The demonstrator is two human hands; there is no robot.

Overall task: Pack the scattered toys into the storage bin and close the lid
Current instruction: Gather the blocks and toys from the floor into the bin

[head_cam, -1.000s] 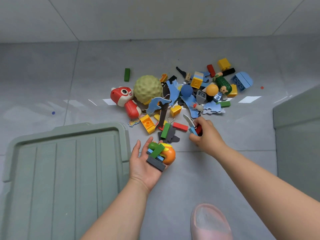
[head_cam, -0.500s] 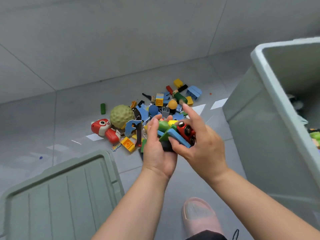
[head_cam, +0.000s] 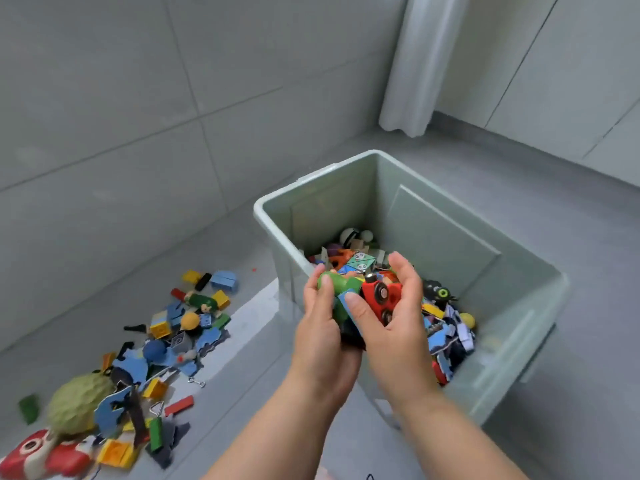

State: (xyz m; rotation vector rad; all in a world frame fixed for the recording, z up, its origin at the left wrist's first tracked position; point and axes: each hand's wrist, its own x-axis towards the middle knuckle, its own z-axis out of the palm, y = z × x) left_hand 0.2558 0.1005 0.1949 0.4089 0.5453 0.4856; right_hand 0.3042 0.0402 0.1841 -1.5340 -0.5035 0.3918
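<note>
Over the near left rim of the storage bin (head_cam: 379, 156), head view:

- Change: a second ago the hands were at the floor pile, the right picking up a red piece and the left palm loaded. Half a second ago they closed together. They now sit above the bin's opening, so this load is ready to drop.
- Left hand (head_cam: 320, 329): cupped, fingers curled up round the handful of toys (head_cam: 349, 306), thumb on a green piece (head_cam: 331, 284).
- Right hand (head_cam: 398, 327): curled against the left, clasping the same handful, with the red toy car (head_cam: 382, 299) under its fingers.
- Bin contents: mixed toys (head_cam: 446, 336) cover the bottom, well below the rim.
- Floor pile (head_cam: 173, 344): still large, left of the bin, and includes a bumpy green ball (head_cam: 76, 403) and a red fish toy (head_cam: 33, 452).
- Lid: out of view now.
- Judgement: many trips remain before closing.
</note>
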